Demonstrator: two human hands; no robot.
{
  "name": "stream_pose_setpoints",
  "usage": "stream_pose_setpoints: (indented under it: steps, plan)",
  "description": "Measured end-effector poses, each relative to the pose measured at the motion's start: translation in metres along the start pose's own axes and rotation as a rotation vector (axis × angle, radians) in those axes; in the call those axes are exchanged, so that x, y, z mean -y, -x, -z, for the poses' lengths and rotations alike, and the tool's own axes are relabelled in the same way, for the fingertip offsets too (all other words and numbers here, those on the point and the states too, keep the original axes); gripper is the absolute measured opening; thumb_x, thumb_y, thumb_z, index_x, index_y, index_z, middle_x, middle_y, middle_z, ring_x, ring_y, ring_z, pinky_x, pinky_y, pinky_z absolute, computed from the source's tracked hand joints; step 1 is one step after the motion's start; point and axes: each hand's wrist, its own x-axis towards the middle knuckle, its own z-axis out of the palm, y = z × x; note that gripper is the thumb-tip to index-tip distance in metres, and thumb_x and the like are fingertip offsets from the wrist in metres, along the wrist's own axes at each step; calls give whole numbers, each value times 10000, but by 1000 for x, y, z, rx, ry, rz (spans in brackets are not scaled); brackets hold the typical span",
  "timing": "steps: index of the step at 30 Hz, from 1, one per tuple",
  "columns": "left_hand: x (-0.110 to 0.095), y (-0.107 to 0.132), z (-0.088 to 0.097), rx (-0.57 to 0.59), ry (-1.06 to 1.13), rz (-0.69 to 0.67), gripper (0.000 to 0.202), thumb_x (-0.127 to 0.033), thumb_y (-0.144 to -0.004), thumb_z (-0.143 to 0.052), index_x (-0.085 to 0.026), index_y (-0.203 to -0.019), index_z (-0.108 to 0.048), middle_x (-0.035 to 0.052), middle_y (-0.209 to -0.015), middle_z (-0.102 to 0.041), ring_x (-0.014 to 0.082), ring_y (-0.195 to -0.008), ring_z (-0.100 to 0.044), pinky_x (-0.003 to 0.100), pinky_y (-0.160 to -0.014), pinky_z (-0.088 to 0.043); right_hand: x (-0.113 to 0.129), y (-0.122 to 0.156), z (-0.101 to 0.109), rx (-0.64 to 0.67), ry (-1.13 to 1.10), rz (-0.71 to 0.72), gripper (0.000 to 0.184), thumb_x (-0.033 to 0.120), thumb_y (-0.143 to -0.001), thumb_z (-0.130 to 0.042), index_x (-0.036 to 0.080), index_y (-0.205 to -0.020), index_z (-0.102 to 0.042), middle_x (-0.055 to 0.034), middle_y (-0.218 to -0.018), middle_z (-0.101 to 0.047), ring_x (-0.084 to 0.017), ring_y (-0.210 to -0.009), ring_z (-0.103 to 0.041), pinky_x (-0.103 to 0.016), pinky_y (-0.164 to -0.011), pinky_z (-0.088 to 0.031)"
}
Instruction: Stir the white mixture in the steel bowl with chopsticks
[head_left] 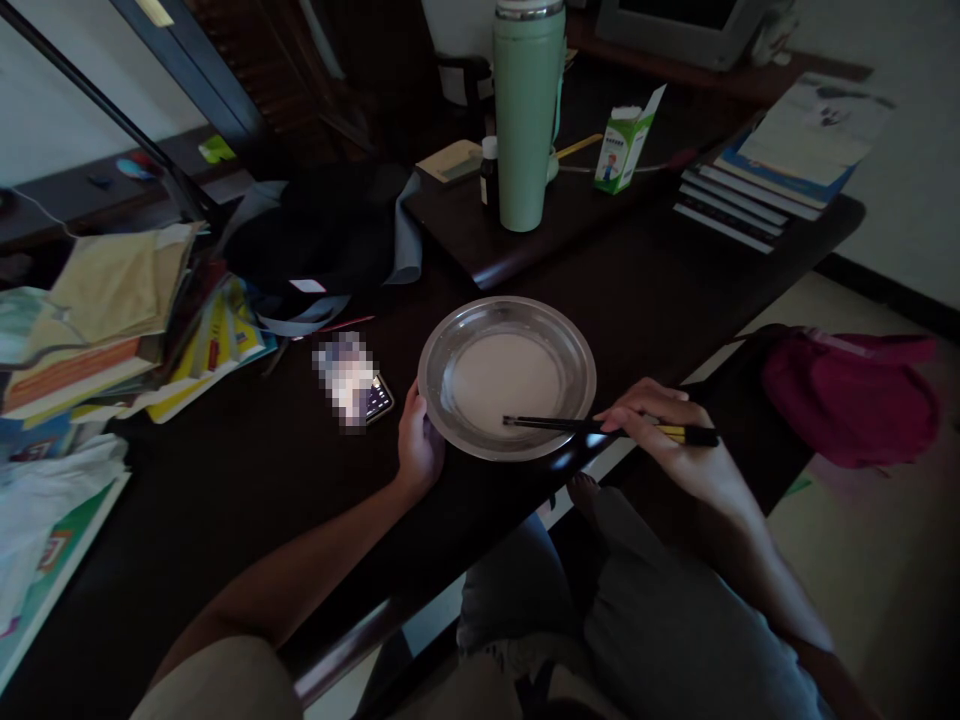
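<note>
Cluttered table (pixel 637 290) — metal bowl (pixel 510 318) (dim room (pixel 904 200)).

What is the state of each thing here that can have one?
Metal bowl: upright, whitish contents inside.
Left hand: holding the bowl's side.
Right hand: holding chopsticks.
Chopsticks: tips inside bowl.
Phone: lit up.
Green flask: upright.
Small dark bottle: upright, white cap on.
Green-white carton: standing, flap raised.
Right-side books: stacked.

The left hand (pixel 421 445) is gripping left of frame centre; the right hand (pixel 679 460) is pinching right of centre. Both forearms (pixel 315 553) are slanting inward from below.
</note>
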Motion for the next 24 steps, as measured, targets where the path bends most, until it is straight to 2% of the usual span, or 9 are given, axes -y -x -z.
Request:
stream_pose_setpoints:
  steps: [4, 6, 10, 14, 18, 21, 24]
  plan:
    - [-1, 0, -2, -21, 14, 2, 463, -551, -898, -817, -285, -1275, -781, 67, -1270, -816, 316, -1269, -746, 495, -1141, -573, -9, -5, -30, 29, 60, 65, 377, 511, -1075, -601, 330, -833, -825, -5, -874, -851, -249, -890, -725, -479, -885, -464]
    - [-2, 2, -3, -25, 11, 7, 457, -545, -906, -809, -281, -1278, -778, 68, -1254, -820, 314, -1254, -751, 490, -1134, -575, -14, -8, -45, -9, 84, 98, 376, 500, -1089, -581, 332, -856, -823, 1, -909, -859, -251, -904, -718, -485, -901, -444]
    - [-5, 4, -5, -33, 4, 8, 467, -550, -899, -816, -271, -1272, -781, 77, -1262, -819, 312, -1239, -754, 474, -1113, -586, -20, -14, -55, -100, 123, 101, 360, 471, -1091, -577, 327, -872, -823, -5, -960, -866, -263, -943, -707, -490, -925, -429]
    - [-6, 4, -3, -30, 13, 4, 470, -549, -895, -819, -279, -1277, -780, 71, -1283, -813, 302, -1258, -746, 465, -1117, -584, -19, -16, -42, -207, 192, 54, 342, 462, -1068, -604, 326, -850, -829, -7, -931, -858, -268, -940, -707, -499, -934, -403]
    - [-3, 3, 1, -17, 9, 8, 446, -545, -921, -789, -281, -1280, -775, 73, -1282, -812, 312, -1280, -740, 486, -1139, -572, -15, -11, -20, -288, 202, 12, 339, 454, -1046, -641, 315, -791, -815, -12, -849, -824, -264, -898, -711, -482, -895, -433]
    - [3, 0, 2, -24, 5, 2, 465, -557, -919, -785, -277, -1289, -770, 75, -1290, -809, 318, -1294, -733, 488, -1143, -568, -15, -5, -4, -284, 160, -19, 307, 451, -1032, -672, 323, -794, -819, -14, -837, -815, -258, -878, -724, -459, -846, -477]
    - [10, -2, 3, -20, 3, 3, 480, -560, -916, -783, -273, -1301, -762, 82, -1300, -804, 324, -1303, -726, 497, -1143, -564, -16, 1, 10, -221, 112, -34, 301, 474, -1027, -688, 335, -798, -827, -16, -841, -821, -253, -837, -743, -448, -798, -516]
